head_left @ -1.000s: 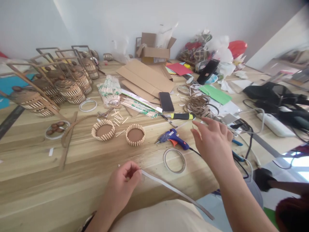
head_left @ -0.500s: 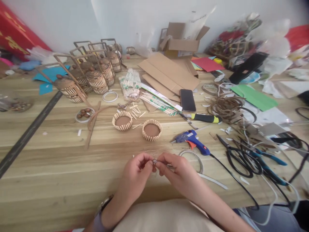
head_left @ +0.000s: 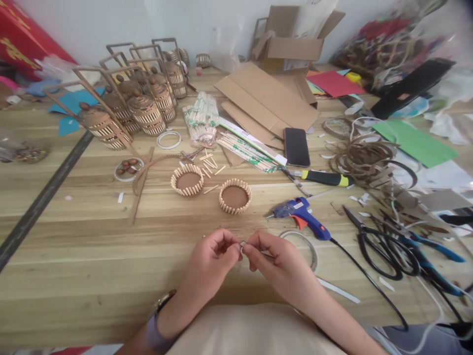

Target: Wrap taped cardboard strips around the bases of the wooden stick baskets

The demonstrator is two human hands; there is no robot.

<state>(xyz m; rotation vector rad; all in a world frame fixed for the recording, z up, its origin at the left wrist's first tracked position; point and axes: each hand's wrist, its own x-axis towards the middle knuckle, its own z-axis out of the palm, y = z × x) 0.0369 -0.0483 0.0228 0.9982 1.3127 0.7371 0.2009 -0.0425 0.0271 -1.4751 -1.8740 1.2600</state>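
Both hands meet above the table near its front edge. My left hand pinches, with thumb and forefinger, the tip of a narrow pale strip. Facing it, my right hand pinches the same strip, its fingertips almost touching the left ones. A white strip end shows past the right wrist; whether it is the same piece is hidden. Partly behind the right hand lies a greyish tape ring. Beyond the hands stand two small round brown bases ringed with short sticks, one on the right and one on the left.
A blue glue gun, black scissors and a yellow-black cutter lie to the right. A phone, cardboard and bundled sticks are farther back. Several handled stick lanterns stand back left.
The camera view has shifted slightly. Both hands keep pinching the small strip, with little change in their grip. The things on the table stay where they were.
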